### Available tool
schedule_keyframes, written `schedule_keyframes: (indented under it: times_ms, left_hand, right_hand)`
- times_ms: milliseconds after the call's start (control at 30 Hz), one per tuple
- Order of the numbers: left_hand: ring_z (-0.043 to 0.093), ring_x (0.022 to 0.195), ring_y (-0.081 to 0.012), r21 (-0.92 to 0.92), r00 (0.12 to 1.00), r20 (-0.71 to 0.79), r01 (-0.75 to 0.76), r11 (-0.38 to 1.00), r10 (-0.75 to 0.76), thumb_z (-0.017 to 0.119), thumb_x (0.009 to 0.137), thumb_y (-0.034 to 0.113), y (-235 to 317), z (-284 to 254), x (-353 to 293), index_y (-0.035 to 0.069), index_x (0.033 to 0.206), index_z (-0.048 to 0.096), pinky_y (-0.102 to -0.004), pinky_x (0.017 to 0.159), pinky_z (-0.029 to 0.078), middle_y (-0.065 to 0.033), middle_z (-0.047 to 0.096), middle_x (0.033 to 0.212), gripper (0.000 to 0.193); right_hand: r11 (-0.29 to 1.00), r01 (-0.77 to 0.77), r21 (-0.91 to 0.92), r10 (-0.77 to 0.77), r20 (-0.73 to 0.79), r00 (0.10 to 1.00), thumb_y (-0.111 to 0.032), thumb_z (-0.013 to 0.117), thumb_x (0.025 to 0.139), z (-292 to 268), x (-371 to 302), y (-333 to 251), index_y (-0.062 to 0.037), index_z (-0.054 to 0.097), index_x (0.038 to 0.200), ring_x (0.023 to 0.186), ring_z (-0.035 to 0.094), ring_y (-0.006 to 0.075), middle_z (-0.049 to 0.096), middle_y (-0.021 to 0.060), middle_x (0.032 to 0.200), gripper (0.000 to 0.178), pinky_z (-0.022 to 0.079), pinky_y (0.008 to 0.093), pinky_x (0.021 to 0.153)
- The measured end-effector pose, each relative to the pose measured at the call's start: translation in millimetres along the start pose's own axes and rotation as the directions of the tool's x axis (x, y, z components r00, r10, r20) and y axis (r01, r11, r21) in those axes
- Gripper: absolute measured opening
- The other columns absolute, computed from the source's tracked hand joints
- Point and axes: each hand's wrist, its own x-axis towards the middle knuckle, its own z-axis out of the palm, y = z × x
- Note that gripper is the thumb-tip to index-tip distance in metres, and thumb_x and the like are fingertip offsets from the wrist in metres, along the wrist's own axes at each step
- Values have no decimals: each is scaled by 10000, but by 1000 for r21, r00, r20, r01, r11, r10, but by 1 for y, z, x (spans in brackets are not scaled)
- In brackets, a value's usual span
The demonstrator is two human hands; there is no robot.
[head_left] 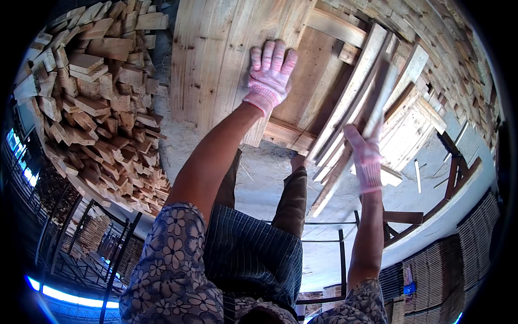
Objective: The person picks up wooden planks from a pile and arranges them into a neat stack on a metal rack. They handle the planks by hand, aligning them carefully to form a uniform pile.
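My left hand [269, 75], in a pink-and-white knit glove, lies flat with fingers stretched on a panel of pale boards [210, 59]. My right hand [366, 154], gloved alike, is closed around a narrow wooden slat [382, 100] that points away from me. Motion smears this slat and the hand's fingertips. Beside and under it, several long wooden strips [348, 94] lie aslant. Between the panel and the strips, a recessed wooden surface [315, 67] with crosswise battens shows.
A tall heap of wood offcuts [102, 108] rises on the left. More stacked wood [458, 65] curves along the far right. Pale boards [407, 132] lie right of my right hand. A dark frame [453, 178] stands at the right, with stacked slats [431, 275] behind it.
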Motion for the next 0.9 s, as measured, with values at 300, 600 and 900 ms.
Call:
schedule_keyframes:
  times_ms: [300,600,900]
  left_hand:
    - [443,1276,-410,-196,960,-88,246,949,-267,710,844,420,-112,-52,-35,92,1423,459,-490,1084,388,-215,440,1398,711]
    - [529,1268,-324,-451,557,412,812,370,-721,593,934,577,-213,-38,-82,101,1511,299,-413,1068,406,-182,517,1408,803]
    - [541,1226,-339,-395,984,65,177,901,-165,710,908,275,-27,-61,-17,78,1497,358,-420,1012,476,-192,514,1381,715]
  right_hand:
    - [903,-298,-311,137,-448,884,-580,635,880,154,119,-69,-152,-46,1598,1284,507,427,376,283,1436,1078,463,550,1021]
    - [970,-41,-239,-18,-241,970,-474,600,925,188,109,-69,-61,-9,1590,1363,400,474,370,343,1459,992,379,486,1105]
    - [871,-131,-473,-144,-502,853,-437,752,843,-26,53,33,-207,117,1599,1472,185,478,182,298,1593,1013,283,557,1168]
